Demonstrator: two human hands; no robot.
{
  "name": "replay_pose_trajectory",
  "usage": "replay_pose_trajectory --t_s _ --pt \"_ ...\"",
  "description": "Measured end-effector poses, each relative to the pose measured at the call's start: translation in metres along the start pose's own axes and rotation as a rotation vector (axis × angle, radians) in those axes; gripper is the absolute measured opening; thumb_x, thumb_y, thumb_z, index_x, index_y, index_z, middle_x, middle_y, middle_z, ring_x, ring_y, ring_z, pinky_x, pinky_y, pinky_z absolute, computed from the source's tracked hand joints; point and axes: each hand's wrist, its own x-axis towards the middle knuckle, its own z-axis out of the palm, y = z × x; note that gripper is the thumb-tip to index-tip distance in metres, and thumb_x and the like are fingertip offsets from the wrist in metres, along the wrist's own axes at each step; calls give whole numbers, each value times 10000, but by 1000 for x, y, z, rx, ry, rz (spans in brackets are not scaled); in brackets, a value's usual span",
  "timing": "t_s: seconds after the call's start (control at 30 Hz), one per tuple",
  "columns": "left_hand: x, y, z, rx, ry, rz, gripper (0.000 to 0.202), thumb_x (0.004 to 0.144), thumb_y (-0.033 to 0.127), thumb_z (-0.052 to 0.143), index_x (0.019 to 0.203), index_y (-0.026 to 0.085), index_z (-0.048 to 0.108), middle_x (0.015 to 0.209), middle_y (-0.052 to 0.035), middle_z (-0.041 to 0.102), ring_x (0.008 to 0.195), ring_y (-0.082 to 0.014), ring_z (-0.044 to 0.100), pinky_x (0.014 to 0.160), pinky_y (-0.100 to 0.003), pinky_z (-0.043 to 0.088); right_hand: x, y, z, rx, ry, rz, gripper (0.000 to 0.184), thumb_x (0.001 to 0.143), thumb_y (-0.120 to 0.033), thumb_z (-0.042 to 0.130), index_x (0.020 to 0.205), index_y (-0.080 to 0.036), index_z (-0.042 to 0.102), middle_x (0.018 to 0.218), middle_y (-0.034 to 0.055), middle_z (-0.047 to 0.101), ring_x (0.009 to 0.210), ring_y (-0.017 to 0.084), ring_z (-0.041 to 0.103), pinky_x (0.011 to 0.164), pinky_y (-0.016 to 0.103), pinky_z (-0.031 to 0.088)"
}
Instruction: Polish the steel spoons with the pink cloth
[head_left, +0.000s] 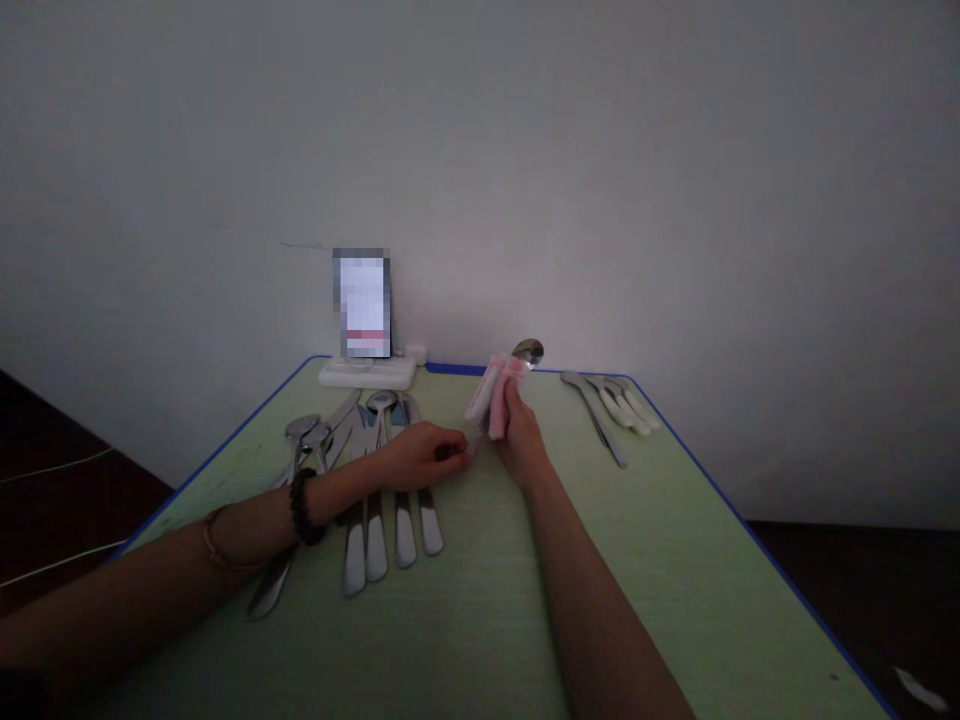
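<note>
A: Entry one, the grip?

B: Right hand point(521, 440), closed around a pink folded cloth point(491, 395) wrapped about a shiny steel spoon point(528, 352). The bowl stands clear above the cloth. The bundle is held upright over the far middle of a pale green, blue-edged table point(675, 560).

A: The other hand?

B: Left hand point(424, 455), curled, with fingertips at the bundle's lower end. Whether they pinch it, I cannot tell. Dark bead bracelet point(301, 505) on that wrist.

A: Surroundings?

B: Row of steel spoons and knives point(390, 520), flat beneath the left forearm. Smaller cutlery cluster point(615, 405), well apart, far right. White plastic stand point(367, 373) at the far edge, by the wall.
</note>
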Motion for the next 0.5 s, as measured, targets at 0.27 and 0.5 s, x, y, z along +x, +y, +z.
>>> replay_pose_trajectory --t_s 0.27,0.5 --pt "-1 -2 1 2 5 5 213 808 326 497 684 155 517 512 64 441 474 -69 379 478 -184 275 -4 -7 2 -112 0 20 533 690 -676 489 680 -164 638 562 -10 569 567 127 473 570 255 367" --pt "-1 -1 1 -18 16 -3 150 797 299 505 740 161 516 532 61 463 487 -78 396 489 -191 288 -16 -17 10 -103 -13 -17 466 710 -636 502 605 -183 537 532 -32 498 531 104 413 526 242 321"
